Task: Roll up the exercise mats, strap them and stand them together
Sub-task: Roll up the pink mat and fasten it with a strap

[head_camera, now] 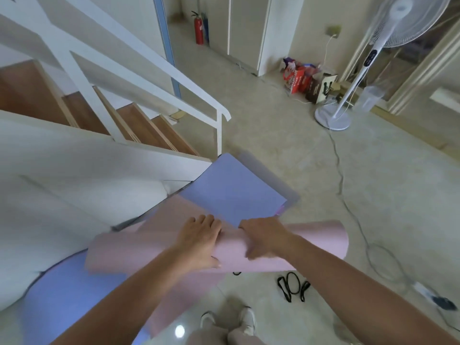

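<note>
A pink exercise mat (129,252) lies partly rolled into a thick tube across the floor in front of me. My left hand (199,241) presses flat on top of the roll, fingers spread. My right hand (263,237) grips the roll just to the right of it, fingers curled over the far side. A blue-purple mat (236,190) lies flat beyond the roll, its far corner by the stair base, and more blue surface (64,292) shows at the lower left. Black straps (292,286) lie loose on the floor under my right forearm.
A white staircase with wooden steps (139,125) and railing stands at the left. A white pedestal fan (333,118) with a trailing cable (348,207), bags and boxes (308,83), and a red fire extinguisher (199,28) stand at the back. My shoes (229,319) are below.
</note>
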Tool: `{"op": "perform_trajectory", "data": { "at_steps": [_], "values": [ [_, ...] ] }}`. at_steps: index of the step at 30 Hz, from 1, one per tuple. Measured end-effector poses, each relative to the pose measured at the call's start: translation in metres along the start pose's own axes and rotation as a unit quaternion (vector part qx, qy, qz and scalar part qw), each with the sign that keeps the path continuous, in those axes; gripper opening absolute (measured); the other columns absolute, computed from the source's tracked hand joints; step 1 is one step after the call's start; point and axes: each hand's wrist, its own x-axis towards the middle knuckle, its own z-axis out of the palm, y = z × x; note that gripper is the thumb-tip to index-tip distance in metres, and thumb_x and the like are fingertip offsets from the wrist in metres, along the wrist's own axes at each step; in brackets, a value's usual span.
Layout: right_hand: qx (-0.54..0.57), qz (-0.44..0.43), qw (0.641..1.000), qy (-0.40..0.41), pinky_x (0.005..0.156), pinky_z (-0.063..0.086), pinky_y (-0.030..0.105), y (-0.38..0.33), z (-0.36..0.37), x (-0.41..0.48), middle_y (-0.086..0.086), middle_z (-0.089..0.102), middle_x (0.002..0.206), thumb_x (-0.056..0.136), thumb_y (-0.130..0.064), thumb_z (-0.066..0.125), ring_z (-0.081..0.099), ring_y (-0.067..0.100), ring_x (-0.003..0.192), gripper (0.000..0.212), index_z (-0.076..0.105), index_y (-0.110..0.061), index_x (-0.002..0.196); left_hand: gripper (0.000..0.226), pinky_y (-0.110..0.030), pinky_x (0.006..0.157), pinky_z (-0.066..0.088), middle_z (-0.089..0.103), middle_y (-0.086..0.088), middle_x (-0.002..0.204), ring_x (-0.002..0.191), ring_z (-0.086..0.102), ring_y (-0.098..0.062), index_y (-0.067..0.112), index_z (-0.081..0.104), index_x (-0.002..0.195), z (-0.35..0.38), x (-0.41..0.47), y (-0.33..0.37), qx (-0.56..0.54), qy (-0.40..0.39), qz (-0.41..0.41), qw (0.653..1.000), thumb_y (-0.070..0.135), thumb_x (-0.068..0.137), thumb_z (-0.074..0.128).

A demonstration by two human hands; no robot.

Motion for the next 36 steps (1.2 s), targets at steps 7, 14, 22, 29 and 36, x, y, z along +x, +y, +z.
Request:
{"op": "perform_trajectory", "data": {
  "at_steps": [7, 14, 22, 29, 36],
  "values": [
    [-0.061, -0.097, 0.989, 0.098, 0.076, 0.048, 0.038, -0.018, 0.048, -0.07, 0.002, 0.058, 0.108, 0.066, -0.05, 0.078, 0.059, 0.025, 0.094, 0.062, 0.055, -0.02, 0.116, 0.073, -0.034, 0.091, 0.053, 0.066, 0.007, 0.112, 0.102, 0.064, -0.017, 0.028, 0.057, 0.121, -0.026, -0.043, 0.007, -0.366, -0.387, -0.129, 0.837, 0.052, 0.059, 0.087],
    [0.13, -0.066, 0.986, -0.076, 0.084, 0.044, 0.036, -0.035, 0.04, -0.148, -0.004, 0.06, 0.118, 0.079, -0.062, 0.066, 0.057, 0.022, 0.106, 0.06, 0.048, -0.027, 0.126, 0.057, -0.034, 0.083, 0.038, 0.058, 0.005, 0.12, 0.112, 0.058, -0.021, 0.026, 0.046, 0.123, -0.045, -0.114, 0.093, -0.082, -0.203, 0.011, 0.976, 0.058, 0.079, 0.065],
    [0.188, -0.076, 0.975, -0.089, 0.082, 0.039, 0.034, -0.047, 0.067, -0.184, -0.006, 0.059, 0.114, 0.09, -0.071, 0.042, 0.055, 0.018, 0.101, 0.052, 0.049, -0.029, 0.12, 0.043, -0.035, 0.098, 0.043, 0.063, 0.013, 0.109, 0.102, 0.057, -0.009, 0.037, 0.058, 0.103, -0.036, -0.124, 0.08, -0.34, -0.403, -0.021, 0.849, 0.072, 0.088, 0.037],
    [0.264, -0.051, 0.953, -0.137, 0.083, 0.04, 0.029, -0.048, 0.038, -0.199, -0.016, 0.055, 0.101, 0.086, -0.07, 0.051, 0.051, 0.008, 0.094, 0.039, 0.052, -0.036, 0.106, 0.037, -0.018, 0.071, 0.035, 0.053, 0.019, 0.094, 0.091, 0.053, -0.002, 0.034, 0.047, 0.092, -0.063, -0.15, 0.091, -0.289, -0.285, -0.03, 0.914, 0.061, 0.076, 0.068],
    [0.284, 0.01, 0.947, -0.151, 0.077, 0.037, 0.021, -0.059, 0.042, -0.226, -0.018, 0.05, 0.084, 0.088, -0.072, 0.043, 0.047, 0.002, 0.082, 0.034, 0.043, -0.038, 0.089, 0.043, -0.025, 0.094, 0.04, 0.056, 0.017, 0.108, 0.105, 0.053, -0.003, 0.037, 0.054, 0.113, -0.068, -0.178, 0.089, -0.3, -0.301, -0.035, 0.904, 0.071, 0.09, 0.04]
  ]
}}
